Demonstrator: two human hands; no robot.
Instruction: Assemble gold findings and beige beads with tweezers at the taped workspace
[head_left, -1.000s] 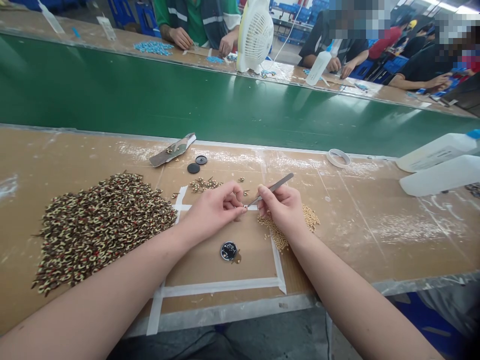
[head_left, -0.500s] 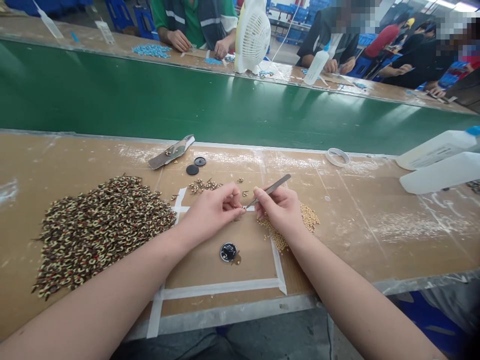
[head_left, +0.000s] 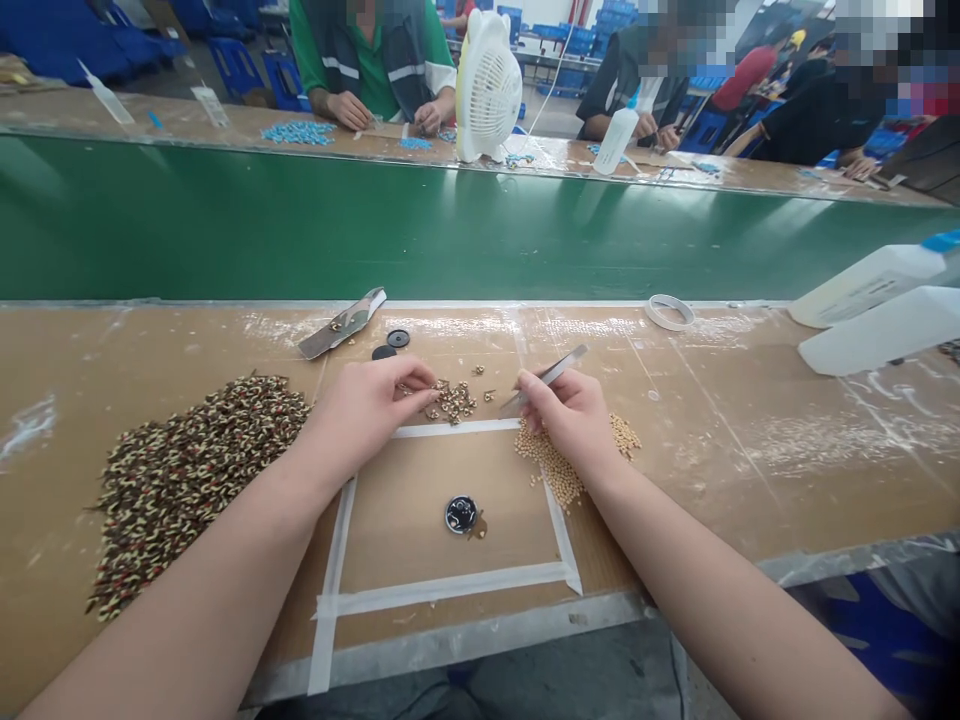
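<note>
My right hand (head_left: 566,410) grips metal tweezers (head_left: 564,364), their tips pointing left, just above a pile of small tan beads (head_left: 555,468). My left hand (head_left: 379,405) is pinched at the edge of a small heap of brown-and-cream pieces (head_left: 456,402); what lies between its fingertips is too small to make out. Left of that arm spreads a large pile of dark, cream and red pieces (head_left: 199,470). A small round dish of black liquid (head_left: 460,514) stands inside a white tape outline (head_left: 450,583), beside a brown stain.
Behind the heap lie two black discs (head_left: 397,338) and a camouflage-patterned strip (head_left: 341,325). A tape roll (head_left: 670,312) and white bottles (head_left: 870,285) stand to the right. Across a green belt (head_left: 300,225), co-workers sit by a fan (head_left: 491,90).
My left hand has moved left, away from the tweezer tips, to the small heap. The tweezers stay in my right hand. The view has tilted slightly upward.
</note>
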